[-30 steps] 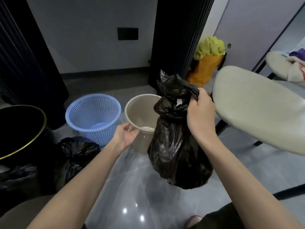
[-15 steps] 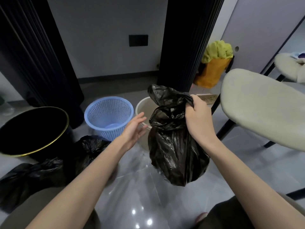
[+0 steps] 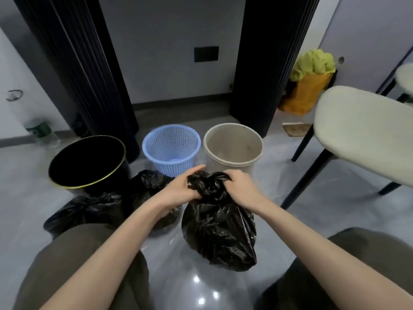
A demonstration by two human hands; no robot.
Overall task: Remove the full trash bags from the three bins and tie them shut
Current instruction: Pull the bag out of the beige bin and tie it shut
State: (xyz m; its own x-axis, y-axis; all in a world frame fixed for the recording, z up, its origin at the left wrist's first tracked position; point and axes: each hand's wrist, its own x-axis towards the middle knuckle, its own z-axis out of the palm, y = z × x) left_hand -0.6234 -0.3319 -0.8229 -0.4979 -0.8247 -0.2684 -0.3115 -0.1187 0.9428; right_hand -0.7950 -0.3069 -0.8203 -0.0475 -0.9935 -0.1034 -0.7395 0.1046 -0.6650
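While you are tying, hands: left hand (image 3: 178,191) and right hand (image 3: 242,189) are pinching the bag (image 3: 219,231) top.
Neck: be cinching it snug between them.

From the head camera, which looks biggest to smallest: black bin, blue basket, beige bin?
Largest: the black bin, though nearest the camera.
Then beige bin and blue basket, about alike; I won't rank them.

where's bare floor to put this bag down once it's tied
Bare grey floor lies between the round beige bin and the cream chair's black legs, right of the black plastic bag that the left hand and right hand grip. Also left of the gold-rimmed black bin. Crowded: two other black bags lie before that bin and the blue mesh basket.
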